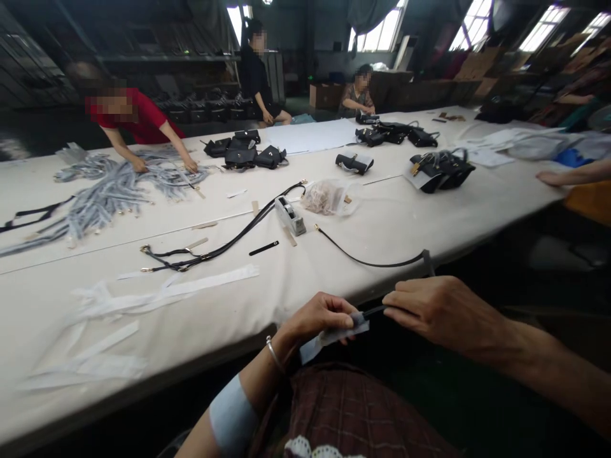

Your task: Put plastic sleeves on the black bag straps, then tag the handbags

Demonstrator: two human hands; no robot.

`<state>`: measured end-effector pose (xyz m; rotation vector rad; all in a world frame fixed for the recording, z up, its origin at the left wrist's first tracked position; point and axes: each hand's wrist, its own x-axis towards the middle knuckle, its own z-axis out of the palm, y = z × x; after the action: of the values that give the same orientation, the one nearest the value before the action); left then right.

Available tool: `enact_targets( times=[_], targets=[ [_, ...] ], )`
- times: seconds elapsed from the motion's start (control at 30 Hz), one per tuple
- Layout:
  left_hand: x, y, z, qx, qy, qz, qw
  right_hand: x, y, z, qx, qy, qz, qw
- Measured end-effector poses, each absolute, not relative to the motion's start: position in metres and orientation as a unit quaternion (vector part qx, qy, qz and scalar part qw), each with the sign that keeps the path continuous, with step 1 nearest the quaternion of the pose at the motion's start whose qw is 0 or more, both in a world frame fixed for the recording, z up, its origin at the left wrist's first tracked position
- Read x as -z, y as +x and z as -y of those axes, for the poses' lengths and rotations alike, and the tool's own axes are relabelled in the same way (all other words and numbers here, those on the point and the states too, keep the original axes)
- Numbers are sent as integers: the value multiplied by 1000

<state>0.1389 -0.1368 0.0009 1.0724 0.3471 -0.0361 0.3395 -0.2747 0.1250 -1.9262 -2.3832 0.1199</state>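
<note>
My left hand (324, 318) pinches a strip of whitish wrapping paper (312, 346) around one end of a black strap (375, 311), beyond the table's near edge. Just to its right, my right hand (432, 312) is closed on the same strap. A black strap length with a gold clasp end (370, 261) lies on the table and drops over the edge behind my right hand; whether it is the same piece is hidden. Farther in are a tape dispenser (290, 216), a short black strap piece (263, 248) and a bundle of black straps with gold hardware (229, 245).
White paper strips (176, 289) lie at the left of the table (200, 343). A plastic bag (331, 197) sits near the dispenser. Wrapped straps (105, 191) are piled far left by a person in red (153, 117). Black bags (245, 152) stand farther back, with other people around.
</note>
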Motion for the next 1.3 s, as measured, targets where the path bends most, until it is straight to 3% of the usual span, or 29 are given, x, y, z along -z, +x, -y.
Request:
enact_targets(
  times=[0.13, 0.33, 0.4, 0.57, 0.8, 0.97, 1.1, 1.3],
  targets=[
    [-16, 143, 147, -45, 563, -157, 810, -122, 324, 262, -178, -681, 709, 32],
    [-29, 143, 152, -234, 751, -191, 587, -132, 345, 259, -446, -680, 577, 76],
    [-30, 141, 150, -251, 758, -206, 566, -135, 353, 260, -480, -677, 552, 83],
    [-29, 137, 150, -215, 717, -215, 628, -135, 352, 257, -474, -661, 576, 74],
    [-28, 135, 147, -127, 606, -208, 757, -125, 339, 254, -309, -630, 709, 71],
    [-26, 141, 146, -88, 560, -168, 806, -122, 336, 244, -344, -669, 655, 73],
    [-24, 149, 151, -109, 538, -170, 819, -124, 339, 238, -243, -691, 678, 61],
    [-20, 145, 144, -195, 589, -255, 742, -140, 371, 239, -357, -698, 616, 71]
  ],
)
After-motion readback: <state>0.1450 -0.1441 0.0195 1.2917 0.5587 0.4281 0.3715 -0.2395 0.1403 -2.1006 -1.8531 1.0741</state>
